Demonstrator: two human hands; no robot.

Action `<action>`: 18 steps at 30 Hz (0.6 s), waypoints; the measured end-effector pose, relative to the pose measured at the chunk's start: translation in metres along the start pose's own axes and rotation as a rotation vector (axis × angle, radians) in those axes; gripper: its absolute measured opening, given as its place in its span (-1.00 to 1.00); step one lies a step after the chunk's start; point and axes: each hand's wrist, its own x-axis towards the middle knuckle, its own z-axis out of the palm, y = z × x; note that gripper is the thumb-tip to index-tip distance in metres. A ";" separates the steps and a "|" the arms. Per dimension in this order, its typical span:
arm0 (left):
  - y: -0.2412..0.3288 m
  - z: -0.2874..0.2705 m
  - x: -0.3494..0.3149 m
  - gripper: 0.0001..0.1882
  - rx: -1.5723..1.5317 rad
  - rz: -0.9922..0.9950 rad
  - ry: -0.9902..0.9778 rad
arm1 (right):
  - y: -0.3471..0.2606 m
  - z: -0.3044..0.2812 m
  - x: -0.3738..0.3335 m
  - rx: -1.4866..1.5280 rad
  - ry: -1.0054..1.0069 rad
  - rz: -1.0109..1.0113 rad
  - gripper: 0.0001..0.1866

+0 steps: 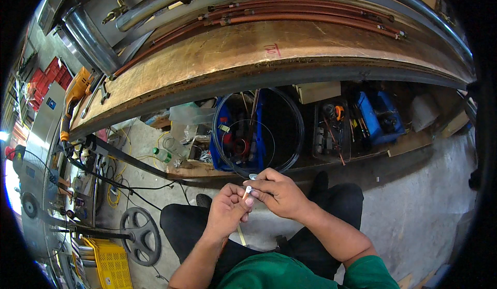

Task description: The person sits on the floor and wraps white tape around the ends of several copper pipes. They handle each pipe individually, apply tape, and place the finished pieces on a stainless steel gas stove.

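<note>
**Fingertip work over the knees**

Both hands meet above the lap: the left hand point(226, 210) curls shut around a small white fitting point(248, 189), while the right hand point(278, 190) pinches its end between thumb and forefinger. Keeping the piece steady and close should help. Beyond lie a coil of black tubing point(257, 130), a blue crate point(380, 114) and the wooden tabletop point(248, 48) bearing copper pipes point(290, 10).

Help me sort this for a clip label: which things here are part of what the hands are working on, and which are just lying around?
In hand:
- left hand and right hand, pinching a small white piece together
- thin pale strip hanging below the hands

Lying about:
- coil of black tubing
- blue crate
- copper pipes on the workbench
- yellow crate
- spoked wheel
- green-capped plastic bottle
</note>
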 end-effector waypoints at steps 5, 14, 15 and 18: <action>-0.003 -0.007 0.002 -0.80 -0.047 -0.028 -0.037 | 0.002 0.001 0.001 0.022 -0.010 -0.002 -0.73; 0.008 -0.006 0.004 -0.80 -0.031 -0.076 -0.019 | 0.008 0.003 0.005 0.057 0.028 -0.032 -0.76; 0.008 -0.007 0.005 -0.81 -0.022 -0.080 -0.020 | 0.008 0.003 0.005 0.042 0.024 -0.030 -0.76; 0.004 -0.010 0.006 -0.81 -0.013 -0.079 -0.014 | 0.008 0.004 0.005 0.023 0.018 -0.035 -0.76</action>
